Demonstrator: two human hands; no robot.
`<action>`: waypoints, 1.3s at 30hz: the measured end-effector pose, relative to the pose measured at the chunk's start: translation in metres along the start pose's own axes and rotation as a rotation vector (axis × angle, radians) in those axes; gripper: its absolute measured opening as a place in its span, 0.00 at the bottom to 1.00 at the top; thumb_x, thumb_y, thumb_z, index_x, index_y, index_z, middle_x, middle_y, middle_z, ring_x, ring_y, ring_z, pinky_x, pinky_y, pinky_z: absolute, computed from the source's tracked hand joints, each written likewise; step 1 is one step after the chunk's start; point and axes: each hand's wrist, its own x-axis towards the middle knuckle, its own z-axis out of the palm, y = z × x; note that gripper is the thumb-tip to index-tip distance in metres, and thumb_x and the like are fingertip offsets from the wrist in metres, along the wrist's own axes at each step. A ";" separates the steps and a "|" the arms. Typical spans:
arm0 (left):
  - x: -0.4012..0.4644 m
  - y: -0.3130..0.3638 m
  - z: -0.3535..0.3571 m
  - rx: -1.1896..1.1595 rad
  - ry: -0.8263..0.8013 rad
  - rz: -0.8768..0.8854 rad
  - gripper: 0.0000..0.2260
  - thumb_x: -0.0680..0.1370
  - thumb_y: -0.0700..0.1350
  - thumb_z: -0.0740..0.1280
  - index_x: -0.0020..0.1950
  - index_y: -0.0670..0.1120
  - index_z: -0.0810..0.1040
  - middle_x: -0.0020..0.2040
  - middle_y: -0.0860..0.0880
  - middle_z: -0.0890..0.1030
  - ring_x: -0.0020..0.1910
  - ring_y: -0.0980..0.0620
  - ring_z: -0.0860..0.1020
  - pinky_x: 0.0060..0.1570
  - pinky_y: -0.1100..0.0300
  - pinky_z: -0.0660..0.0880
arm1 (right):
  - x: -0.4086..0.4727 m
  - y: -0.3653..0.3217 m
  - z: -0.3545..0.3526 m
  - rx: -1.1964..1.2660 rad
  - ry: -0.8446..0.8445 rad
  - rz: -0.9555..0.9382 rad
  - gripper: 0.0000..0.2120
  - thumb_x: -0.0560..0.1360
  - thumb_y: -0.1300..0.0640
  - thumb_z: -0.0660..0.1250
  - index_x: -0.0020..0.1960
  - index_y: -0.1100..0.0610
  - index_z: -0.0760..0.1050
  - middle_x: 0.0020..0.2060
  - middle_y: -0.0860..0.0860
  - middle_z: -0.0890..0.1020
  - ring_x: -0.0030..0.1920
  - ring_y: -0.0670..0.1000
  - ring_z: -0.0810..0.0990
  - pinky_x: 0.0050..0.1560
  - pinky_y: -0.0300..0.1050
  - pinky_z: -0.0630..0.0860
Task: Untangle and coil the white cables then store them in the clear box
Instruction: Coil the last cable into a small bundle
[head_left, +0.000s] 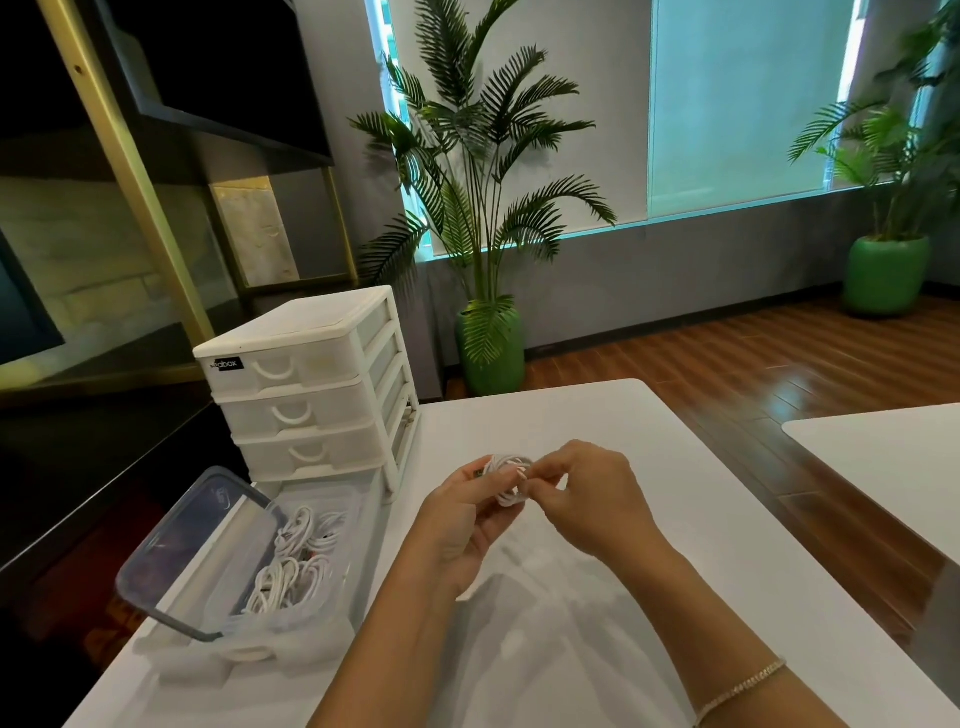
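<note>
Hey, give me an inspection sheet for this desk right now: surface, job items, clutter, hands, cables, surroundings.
Surface: white table, bare in front of the hands.
Job's things: clear box at the left, open, its lid propped against it.
Clutter: white drawer unit behind the box.
Grippers: left hand and right hand both grip one white cable coil above the table.
Cables: coiled white cables already in the box.
Surroundings: potted palms, second table, wooden floor.
</note>
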 end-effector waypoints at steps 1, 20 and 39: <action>0.000 -0.001 -0.001 0.040 -0.008 0.015 0.11 0.73 0.36 0.70 0.55 0.41 0.78 0.50 0.42 0.83 0.47 0.46 0.83 0.45 0.59 0.81 | 0.001 0.001 0.000 -0.008 -0.024 0.003 0.10 0.75 0.53 0.67 0.53 0.54 0.82 0.48 0.49 0.82 0.41 0.44 0.74 0.44 0.35 0.72; 0.002 -0.005 0.000 0.643 0.044 0.318 0.08 0.73 0.40 0.71 0.46 0.52 0.78 0.47 0.49 0.84 0.48 0.50 0.82 0.54 0.56 0.78 | 0.004 0.002 -0.019 0.749 -0.466 0.579 0.12 0.72 0.61 0.59 0.30 0.58 0.65 0.25 0.50 0.60 0.25 0.47 0.55 0.25 0.38 0.53; -0.003 0.008 -0.005 0.246 -0.131 0.029 0.08 0.73 0.37 0.69 0.51 0.41 0.79 0.40 0.47 0.85 0.35 0.53 0.83 0.33 0.65 0.79 | 0.009 0.015 -0.020 0.313 -0.062 0.165 0.08 0.75 0.61 0.65 0.50 0.59 0.82 0.40 0.51 0.82 0.37 0.46 0.80 0.38 0.34 0.77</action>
